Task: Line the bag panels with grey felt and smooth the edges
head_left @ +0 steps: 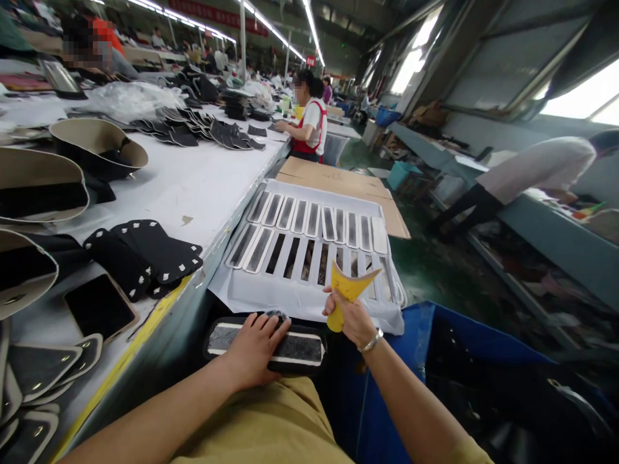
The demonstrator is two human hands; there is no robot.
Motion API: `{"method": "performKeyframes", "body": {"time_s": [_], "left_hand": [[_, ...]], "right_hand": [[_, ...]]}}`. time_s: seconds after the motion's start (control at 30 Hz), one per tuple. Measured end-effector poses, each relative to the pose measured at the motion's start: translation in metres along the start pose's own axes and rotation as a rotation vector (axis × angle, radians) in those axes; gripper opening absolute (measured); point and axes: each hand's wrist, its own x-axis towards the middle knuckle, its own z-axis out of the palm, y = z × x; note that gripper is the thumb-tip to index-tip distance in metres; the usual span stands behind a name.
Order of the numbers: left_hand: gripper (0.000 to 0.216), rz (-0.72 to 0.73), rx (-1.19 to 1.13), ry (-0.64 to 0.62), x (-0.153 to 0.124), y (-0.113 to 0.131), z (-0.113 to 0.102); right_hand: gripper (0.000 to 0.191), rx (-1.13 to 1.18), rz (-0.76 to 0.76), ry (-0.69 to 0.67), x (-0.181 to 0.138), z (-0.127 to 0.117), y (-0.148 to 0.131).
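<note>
My left hand [254, 348] lies flat, fingers spread, on a black strip with white edges [304, 348] that rests on my lap. My right hand [351, 316] is closed on a yellow scraper-like tool [348, 290], held just above the near edge of a white slotted tray [309, 241]. The tray holds several long dark strips in its slots; some slots are empty.
A white worktable [193, 180] on my left carries black shaped pieces [145, 254] and beige curved shells [97, 145]. A blue bin [420, 348] stands at my right. Cardboard [333, 180] lies beyond the tray. A person in white and red [312, 122] works further along; another bends over at the right [532, 171].
</note>
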Motion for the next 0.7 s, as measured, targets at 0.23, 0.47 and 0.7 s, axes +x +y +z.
{"method": "performKeyframes", "body": {"time_s": [0.23, 0.47, 0.7], "left_hand": [[0.101, 0.037, -0.015, 0.064, 0.017, 0.026, 0.014], [0.093, 0.002, -0.02, 0.085, 0.022, 0.032, 0.013], [0.092, 0.012, 0.002, 0.072, 0.024, 0.035, 0.007]], "right_hand": [[0.034, 0.573, 0.266, -0.264, 0.02, 0.026, 0.005], [0.036, 0.492, 0.314, -0.36, 0.027, 0.03, 0.017], [0.039, -0.014, -0.052, -0.336, 0.003, 0.029, 0.025]]}}
